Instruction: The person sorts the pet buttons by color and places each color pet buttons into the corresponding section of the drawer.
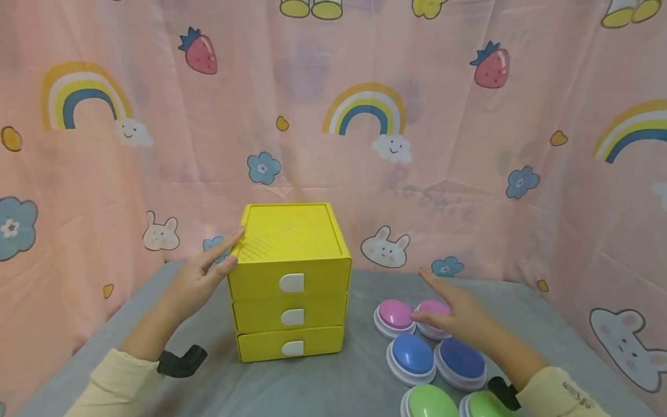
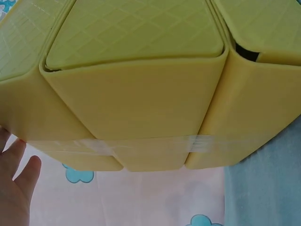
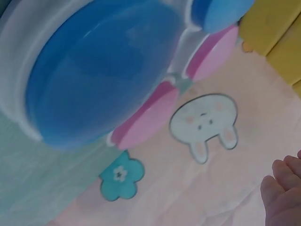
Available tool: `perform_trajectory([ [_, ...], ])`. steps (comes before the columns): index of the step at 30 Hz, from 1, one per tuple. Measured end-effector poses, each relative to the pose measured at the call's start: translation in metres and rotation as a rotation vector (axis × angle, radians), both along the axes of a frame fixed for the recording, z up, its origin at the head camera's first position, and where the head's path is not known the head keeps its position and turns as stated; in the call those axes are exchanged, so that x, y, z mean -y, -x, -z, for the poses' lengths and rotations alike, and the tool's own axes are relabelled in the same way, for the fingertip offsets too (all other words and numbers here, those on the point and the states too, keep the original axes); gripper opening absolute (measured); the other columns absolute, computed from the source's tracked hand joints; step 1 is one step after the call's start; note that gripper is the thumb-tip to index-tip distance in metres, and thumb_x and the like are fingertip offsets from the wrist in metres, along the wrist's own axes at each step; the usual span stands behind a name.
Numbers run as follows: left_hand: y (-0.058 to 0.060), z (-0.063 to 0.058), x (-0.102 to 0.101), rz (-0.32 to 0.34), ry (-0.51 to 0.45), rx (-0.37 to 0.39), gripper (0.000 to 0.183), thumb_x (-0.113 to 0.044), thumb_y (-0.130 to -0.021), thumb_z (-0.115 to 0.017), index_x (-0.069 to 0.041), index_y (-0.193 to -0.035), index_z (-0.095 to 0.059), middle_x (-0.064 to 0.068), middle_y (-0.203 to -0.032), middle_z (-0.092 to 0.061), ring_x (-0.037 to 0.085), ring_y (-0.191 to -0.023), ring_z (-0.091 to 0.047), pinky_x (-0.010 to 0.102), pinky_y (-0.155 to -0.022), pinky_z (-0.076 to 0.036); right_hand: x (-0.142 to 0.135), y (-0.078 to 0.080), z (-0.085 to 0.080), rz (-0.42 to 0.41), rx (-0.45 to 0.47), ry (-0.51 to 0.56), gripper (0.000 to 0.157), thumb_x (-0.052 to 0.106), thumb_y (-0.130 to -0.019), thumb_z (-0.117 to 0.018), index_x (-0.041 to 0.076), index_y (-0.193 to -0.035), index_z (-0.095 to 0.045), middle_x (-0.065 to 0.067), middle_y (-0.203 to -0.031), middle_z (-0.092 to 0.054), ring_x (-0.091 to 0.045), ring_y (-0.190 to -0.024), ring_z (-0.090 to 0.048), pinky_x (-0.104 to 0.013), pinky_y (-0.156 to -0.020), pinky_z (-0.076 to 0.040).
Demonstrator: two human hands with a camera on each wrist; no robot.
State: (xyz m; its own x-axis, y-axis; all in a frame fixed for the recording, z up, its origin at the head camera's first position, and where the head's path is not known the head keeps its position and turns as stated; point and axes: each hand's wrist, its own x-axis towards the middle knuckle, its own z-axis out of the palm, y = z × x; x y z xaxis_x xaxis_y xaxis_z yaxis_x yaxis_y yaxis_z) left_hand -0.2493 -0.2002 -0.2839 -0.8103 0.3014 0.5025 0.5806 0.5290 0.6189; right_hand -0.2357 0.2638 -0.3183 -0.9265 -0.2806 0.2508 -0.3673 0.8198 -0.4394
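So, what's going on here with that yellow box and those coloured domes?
A person's left hand is at the side of a yellow three-drawer box, apparently touching it. The right hand is held out, gripping nothing, near six round domes: two pink, two blue, two green. The box and domes sit on a grey cloth.

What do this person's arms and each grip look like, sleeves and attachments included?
Both arms wear pale cream sleeves: the left sleeve looks plain where it shows, while the right sleeve bears small dark lettering, too unclear to read. A curved black piece sits by the left cuff, another black piece by the right. The left grip and right grip wear no gloves.
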Motion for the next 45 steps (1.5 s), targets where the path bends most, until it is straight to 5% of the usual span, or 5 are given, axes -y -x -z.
perform_trajectory([
  [7, 0.001, 0.003, -0.002, 0.015, -0.037, -0.005, 0.046, -0.025, -0.107, -0.042, -0.026, -0.153, -0.039, -0.001, -0.164, -0.028, 0.023, -0.153, -0.024, 0.024, -0.119, -0.032, 0.015, -0.007, -0.001, -0.038, -0.025, -0.001, 0.085, 0.053, -0.087, -0.069, 0.019, -0.157, -0.033, -0.015, -0.160, -0.035, -0.049, -0.141, -0.038, -0.074, -0.103, -0.036],
  [16, 0.000, 0.007, -0.005, 0.008, -0.074, 0.003, 0.045, -0.025, -0.108, -0.041, -0.024, -0.152, -0.042, 0.000, -0.164, -0.029, 0.028, -0.153, -0.024, 0.057, -0.116, -0.032, 0.033, -0.016, -0.003, -0.089, 0.008, 0.016, 0.081, 0.054, -0.087, -0.068, 0.023, -0.155, -0.036, -0.008, -0.160, -0.038, -0.046, -0.138, -0.045, -0.069, -0.099, -0.045],
  [25, 0.001, 0.010, -0.006, 0.009, -0.117, -0.012, 0.044, -0.023, -0.108, -0.041, -0.023, -0.151, -0.044, -0.004, -0.162, -0.033, 0.028, -0.152, -0.025, 0.000, -0.103, -0.029, 0.050, -0.025, -0.010, -0.129, 0.031, 0.090, 0.075, 0.050, -0.089, -0.069, 0.021, -0.152, -0.042, -0.011, -0.152, -0.048, -0.044, -0.135, -0.050, -0.065, -0.102, -0.046],
  [33, 0.001, 0.011, -0.007, 0.000, -0.124, -0.004, 0.045, -0.025, -0.108, -0.041, -0.025, -0.152, -0.042, -0.007, -0.163, -0.031, 0.023, -0.153, -0.023, 0.008, -0.110, -0.031, 0.062, -0.032, -0.012, -0.182, 0.142, 0.269, 0.064, 0.039, -0.094, -0.066, 0.018, -0.150, -0.045, -0.010, -0.153, -0.048, -0.043, -0.139, -0.046, -0.062, -0.105, -0.045],
  [45, 0.000, 0.010, -0.006, 0.005, -0.113, 0.045, 0.047, -0.030, -0.108, -0.039, -0.026, -0.154, -0.038, -0.006, -0.165, -0.026, 0.028, -0.154, -0.020, 0.062, -0.118, -0.027, 0.077, -0.037, -0.012, -0.242, 0.191, 0.441, 0.054, 0.029, -0.095, -0.067, 0.004, -0.141, -0.055, -0.018, -0.143, -0.057, -0.039, -0.131, -0.055, -0.036, -0.100, -0.054],
])
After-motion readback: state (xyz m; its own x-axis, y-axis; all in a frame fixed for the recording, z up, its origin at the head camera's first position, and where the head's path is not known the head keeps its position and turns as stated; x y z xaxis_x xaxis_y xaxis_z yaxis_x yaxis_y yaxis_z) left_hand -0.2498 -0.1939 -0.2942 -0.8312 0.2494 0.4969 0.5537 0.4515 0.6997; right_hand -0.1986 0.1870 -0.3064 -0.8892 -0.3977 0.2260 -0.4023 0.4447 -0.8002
